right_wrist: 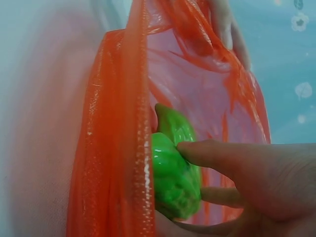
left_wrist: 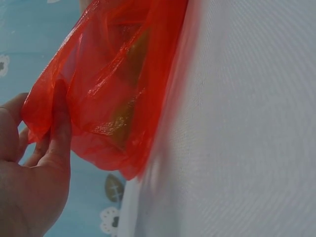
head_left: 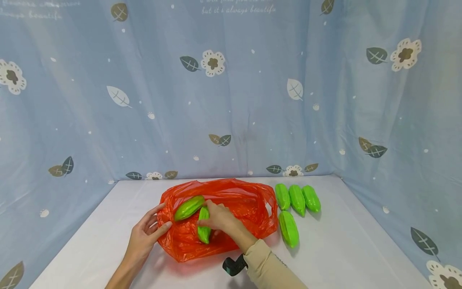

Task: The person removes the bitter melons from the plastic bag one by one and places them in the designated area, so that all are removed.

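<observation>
A red plastic bag (head_left: 249,224) lies on its side with its mouth spread wide. My left hand (head_left: 144,230) grips the bag's left edge; in the left wrist view the thin film passes between the fingers of that hand (left_wrist: 42,163). My right hand (head_left: 221,218) reaches inside and holds a green ribbed gourd (head_left: 204,228) with a pointed end, its fingers and thumb on either side. Another green gourd (head_left: 188,208) lies in the bag, just left of it. In the right wrist view the held gourd (right_wrist: 170,173) partly covers the other gourd (right_wrist: 173,123).
Several more green gourds lie right of the bag on the white table (head_left: 353,241): a row at the back and one gourd (head_left: 288,228) in front. Blue patterned curtains (head_left: 249,100) enclose the table's back and sides. A dark wrist device (head_left: 234,265) is near the right sleeve.
</observation>
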